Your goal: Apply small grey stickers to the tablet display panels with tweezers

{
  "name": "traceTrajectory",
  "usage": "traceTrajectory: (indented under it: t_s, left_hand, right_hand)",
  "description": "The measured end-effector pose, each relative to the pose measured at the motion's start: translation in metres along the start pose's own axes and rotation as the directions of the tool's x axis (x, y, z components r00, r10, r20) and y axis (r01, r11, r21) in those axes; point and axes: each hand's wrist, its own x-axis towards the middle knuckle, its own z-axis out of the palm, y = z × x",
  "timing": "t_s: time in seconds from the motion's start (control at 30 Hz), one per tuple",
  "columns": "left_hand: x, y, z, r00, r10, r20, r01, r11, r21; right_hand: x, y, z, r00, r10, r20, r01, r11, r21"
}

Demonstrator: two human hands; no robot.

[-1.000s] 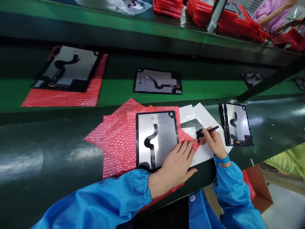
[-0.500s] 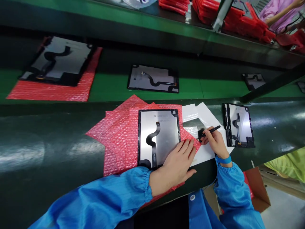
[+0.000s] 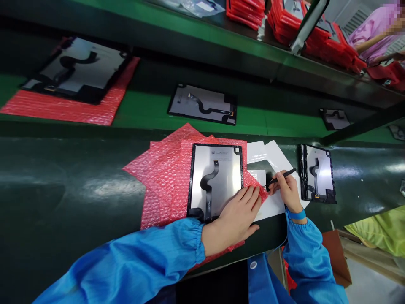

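Observation:
My left hand (image 3: 236, 219) lies flat, fingers together and stretched out, across the lower right corner of a tablet screen panel (image 3: 223, 177) and the red bubble wrap bags under it. The panel shows its silvery back, with a curved black flex cable (image 3: 207, 184). My right hand (image 3: 286, 191) is closed around slim black tweezers (image 3: 285, 174), whose tips point left toward the edge of the white sheets (image 3: 278, 154) with small glossy strips. Fanned-out red bubble wrap bags (image 3: 164, 177) spread to the left of the panel.
To the right lie panels (image 3: 318, 173), overlapping. On the green strip behind are another panel (image 3: 202, 103), one on red bubble wrap (image 3: 82, 69) and a small far one (image 3: 335, 119). A shelf above holds red stacks (image 3: 245, 12). A slanted bar (image 3: 363, 116) crosses at right; a person in pink (image 3: 370, 33) is beyond.
The view has shifted slightly. My left hand still rests on the panel and bags, and my right hand keeps hold of the tweezers near the white sheets, with little visible movement.

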Motion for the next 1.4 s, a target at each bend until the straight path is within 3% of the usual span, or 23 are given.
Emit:
traceTrajectory:
  t_s: [0.17, 0.27, 0.37, 0.47, 0.6, 0.83, 1.4]
  left_hand:
    - [0.002, 0.000, 0.004, 1.000, -0.013, -0.023, 0.013, 1.000, 0.008]
    - [-0.004, 0.003, 0.000, 0.995, -0.012, -0.098, 0.013, 1.000, 0.010]
    - [-0.021, 0.008, -0.013, 0.972, 0.030, -0.233, -0.028, 1.000, 0.011]
    - [-0.041, 0.009, -0.026, 0.958, -0.007, -0.287, 0.001, 1.000, -0.020]
    - [-0.053, -0.002, -0.028, 0.955, -0.118, -0.273, 0.107, 0.993, -0.056]
    - [-0.035, -0.029, -0.023, 0.929, -0.288, -0.232, 0.280, 0.958, -0.070]
    - [-0.023, -0.043, -0.025, 0.929, -0.324, -0.180, 0.314, 0.946, -0.080]
  right_hand:
    - [0.000, -0.007, -0.004, 0.999, -0.041, -0.030, 0.041, 0.999, -0.018]
    - [0.002, -0.012, 0.002, 0.996, -0.054, -0.064, 0.056, 0.998, 0.026]
    - [0.004, -0.016, 0.020, 0.997, -0.034, -0.065, 0.040, 0.995, 0.094]
    - [0.002, -0.016, 0.047, 0.999, 0.024, -0.028, -0.020, 0.989, 0.148]
    - [0.000, -0.015, 0.072, 0.997, 0.073, 0.011, -0.073, 0.976, 0.204]
    - [0.020, -0.020, 0.075, 0.997, 0.064, 0.035, -0.070, 0.969, 0.236]
    - [0.030, -0.017, 0.085, 0.985, 0.154, 0.075, -0.167, 0.960, 0.223]
